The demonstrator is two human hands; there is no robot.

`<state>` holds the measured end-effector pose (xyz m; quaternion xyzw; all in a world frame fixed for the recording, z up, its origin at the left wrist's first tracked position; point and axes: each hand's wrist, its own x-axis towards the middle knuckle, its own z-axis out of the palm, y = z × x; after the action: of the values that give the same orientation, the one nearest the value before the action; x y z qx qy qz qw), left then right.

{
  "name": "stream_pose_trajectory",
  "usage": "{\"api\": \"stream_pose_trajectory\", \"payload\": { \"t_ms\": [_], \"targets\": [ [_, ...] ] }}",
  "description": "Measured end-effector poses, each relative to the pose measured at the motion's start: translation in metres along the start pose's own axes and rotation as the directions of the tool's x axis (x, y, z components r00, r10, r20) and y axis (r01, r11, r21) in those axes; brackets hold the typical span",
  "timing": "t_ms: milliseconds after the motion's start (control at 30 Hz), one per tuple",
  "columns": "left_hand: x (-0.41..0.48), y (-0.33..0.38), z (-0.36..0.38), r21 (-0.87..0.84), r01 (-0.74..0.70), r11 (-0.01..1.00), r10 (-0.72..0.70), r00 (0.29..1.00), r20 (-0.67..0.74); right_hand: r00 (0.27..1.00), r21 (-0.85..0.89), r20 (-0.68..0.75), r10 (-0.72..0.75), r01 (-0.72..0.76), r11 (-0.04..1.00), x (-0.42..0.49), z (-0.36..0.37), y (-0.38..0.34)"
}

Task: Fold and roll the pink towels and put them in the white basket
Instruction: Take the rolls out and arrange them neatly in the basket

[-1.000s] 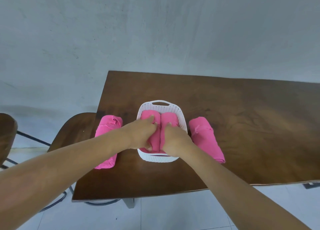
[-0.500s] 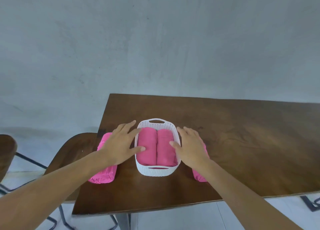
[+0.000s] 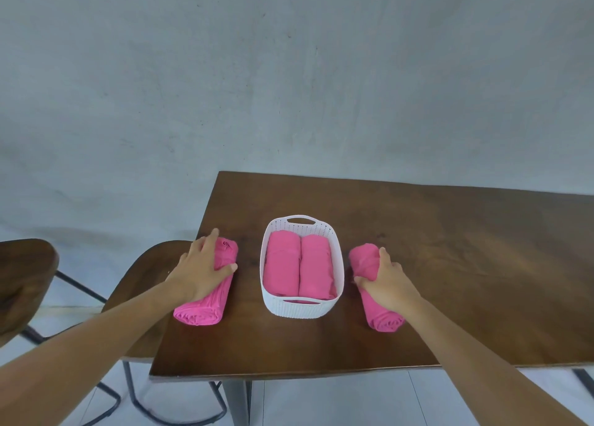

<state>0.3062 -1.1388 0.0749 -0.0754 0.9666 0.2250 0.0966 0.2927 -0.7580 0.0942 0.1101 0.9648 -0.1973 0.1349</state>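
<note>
Four rolled pink towels in all. Two lie side by side in the basket, the left inner towel point(image 3: 281, 266) and the right inner towel point(image 3: 316, 266). Two lie on the one tabletop point(image 3: 450, 265), the left outer towel point(image 3: 205, 306) and the right outer towel point(image 3: 384, 319). One white basket point(image 3: 302, 310). Two hands, the left hand point(image 3: 199, 271) and the right hand point(image 3: 385, 284), each holding one outer towel. Two wooden seats at the left, the far-left seat point(image 3: 25, 278) and the nearer seat point(image 3: 144, 271).

Plain grey wall point(image 3: 289, 72) behind a dark wooden table point(image 3: 450, 265); two dark wooden stools point(image 3: 141, 284) on black metal legs point(image 3: 80, 285) stand at its left, on pale tiled floor point(image 3: 321, 400)
</note>
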Motion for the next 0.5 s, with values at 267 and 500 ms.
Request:
{"api": "stream_pose_trajectory", "payload": {
  "t_ms": [267,500],
  "targets": [
    [-0.002,0.006,-0.004,-0.322,0.318,0.892,-0.302,0.948,0.102,0.997,0.037,0.019,0.076,-0.077,0.996,0.001,0.002,0.004],
    [-0.006,0.013,-0.007,-0.473,0.466,0.748,-0.349,0.882,0.317,0.998,0.132,-0.027,0.059,-0.055,0.990,-0.003,0.002,0.011]
  ]
}}
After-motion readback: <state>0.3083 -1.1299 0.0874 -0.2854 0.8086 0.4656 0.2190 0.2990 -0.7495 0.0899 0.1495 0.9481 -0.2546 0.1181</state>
